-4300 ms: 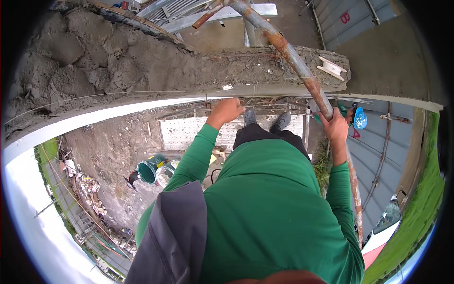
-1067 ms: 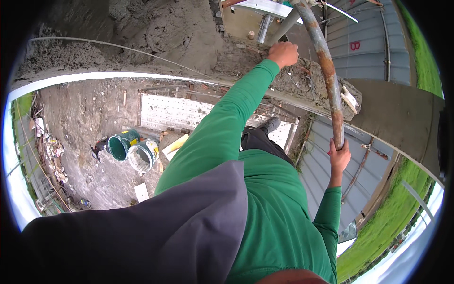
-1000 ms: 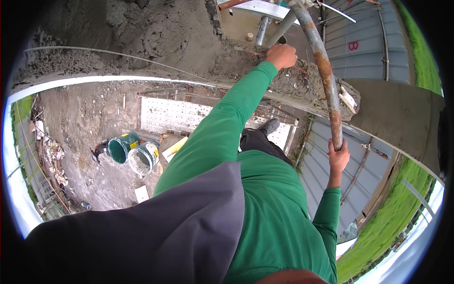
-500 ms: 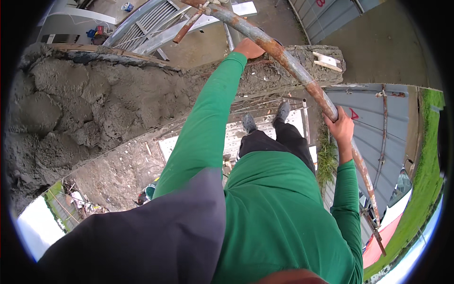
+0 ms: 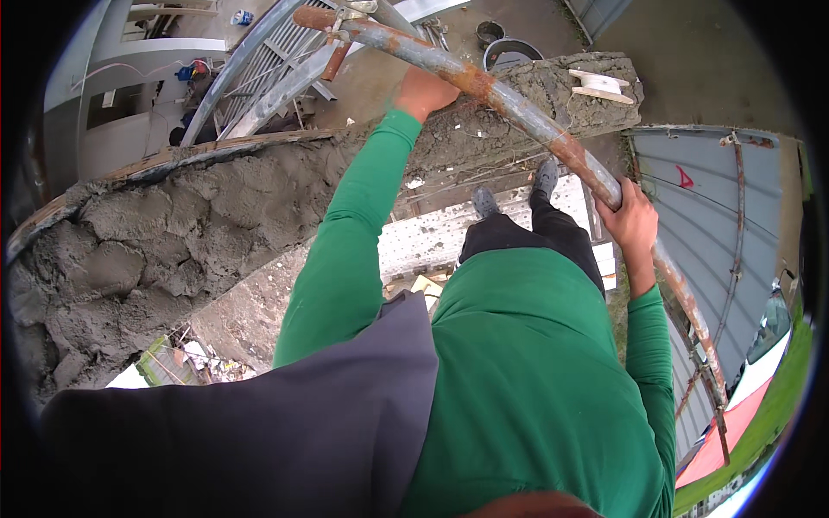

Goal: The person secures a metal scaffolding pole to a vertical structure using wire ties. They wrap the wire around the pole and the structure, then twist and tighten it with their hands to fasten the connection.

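A rusty metal scaffold pipe (image 5: 522, 104) slants across the view from the top to the right side. My right hand (image 5: 632, 216) is wrapped round it, the fingers closed over its upper side. My left hand (image 5: 424, 92) reaches forward to the far side of the wall top, just below the pipe. Its fingers are mostly hidden, so I cannot tell whether they grip anything. Beneath the arms runs a wall top, with lumpy wet mortar (image 5: 216, 211) heaped on its left part. A white spool of line (image 5: 601, 86) sits on its right end.
I stand on a pale, dotted plank platform (image 5: 423, 243). Beyond the wall are a metal ladder-like frame (image 5: 276, 52), a round tub (image 5: 512, 53) and a smaller bucket (image 5: 490, 33). Corrugated metal sheeting (image 5: 691, 216) stands to the right, with debris (image 5: 211, 363) at the lower left.
The view has shifted, bringing the tub and bucket into sight. My left hand appears farther left along the wall, away from the pipe. My right hand keeps its hold on the pipe.
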The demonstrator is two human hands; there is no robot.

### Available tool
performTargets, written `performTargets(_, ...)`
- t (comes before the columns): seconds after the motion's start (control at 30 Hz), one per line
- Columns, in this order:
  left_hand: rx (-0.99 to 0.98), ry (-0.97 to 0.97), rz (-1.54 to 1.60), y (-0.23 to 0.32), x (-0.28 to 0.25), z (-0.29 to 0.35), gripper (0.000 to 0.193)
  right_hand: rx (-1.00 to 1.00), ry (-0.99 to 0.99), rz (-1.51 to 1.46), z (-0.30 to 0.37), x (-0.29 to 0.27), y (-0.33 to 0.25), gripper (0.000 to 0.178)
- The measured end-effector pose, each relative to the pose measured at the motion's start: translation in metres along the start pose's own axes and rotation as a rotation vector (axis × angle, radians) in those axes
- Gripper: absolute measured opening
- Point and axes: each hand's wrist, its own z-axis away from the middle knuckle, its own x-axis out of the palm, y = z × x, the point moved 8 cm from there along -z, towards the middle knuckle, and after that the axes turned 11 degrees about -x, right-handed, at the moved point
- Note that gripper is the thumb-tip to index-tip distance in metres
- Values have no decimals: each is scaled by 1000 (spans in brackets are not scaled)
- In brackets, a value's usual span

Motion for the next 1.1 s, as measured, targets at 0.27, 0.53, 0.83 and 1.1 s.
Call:
performTargets(0.27, 21, 118, -7, 4, 0, 3, 42, -5, -18, 24, -4, 4, 2, 51)
performTargets(0.53, -84, -56, 49, 29, -4, 38, 25, -2, -60, 53, -4, 6, 5, 58)
performTargets(0.83, 38, -80, 124, 16, -2, 35, 33, -3, -89, 63, -4, 13, 9, 59)
performTargets(1.1, 139, 70, 39, 27, -12, 32, 27, 27, -68, 54, -4, 7, 1, 57)
